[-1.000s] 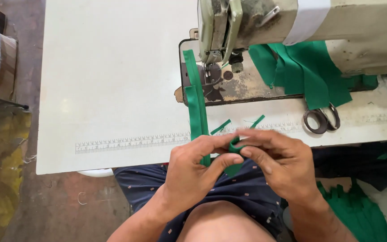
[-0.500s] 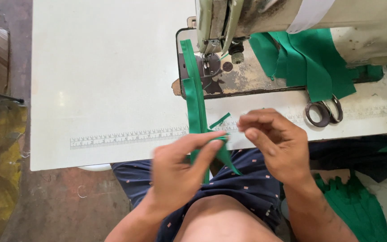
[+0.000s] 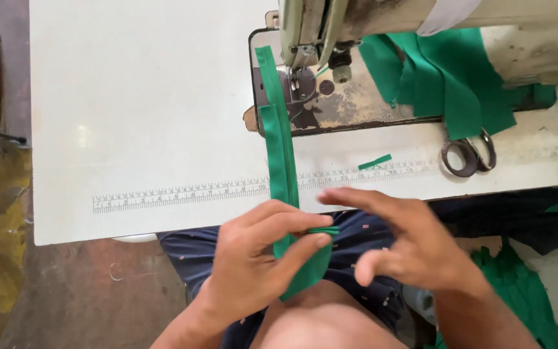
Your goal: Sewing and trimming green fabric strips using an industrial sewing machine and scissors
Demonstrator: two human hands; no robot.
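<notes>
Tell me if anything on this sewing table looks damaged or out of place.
A small loose green scrap lies alone on the white table, apart from the long green strip pinched by the left hand. The metal plate under the sewing machine looks rusty and worn, its left edge chipped.

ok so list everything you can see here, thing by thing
sewing machine: one, cream and worn, top right of the table
table: one, white, with a printed ruler along its front edge
fabric strip: one, green, long, from the needle to the table's front edge
fabric pile: one, green, behind the machine
fabric scrap: one, green, small, on the ruler
scissors: one pair, dark, right side
left hand: pinches the strip's lower end
right hand: open, beside it, blurred
</notes>
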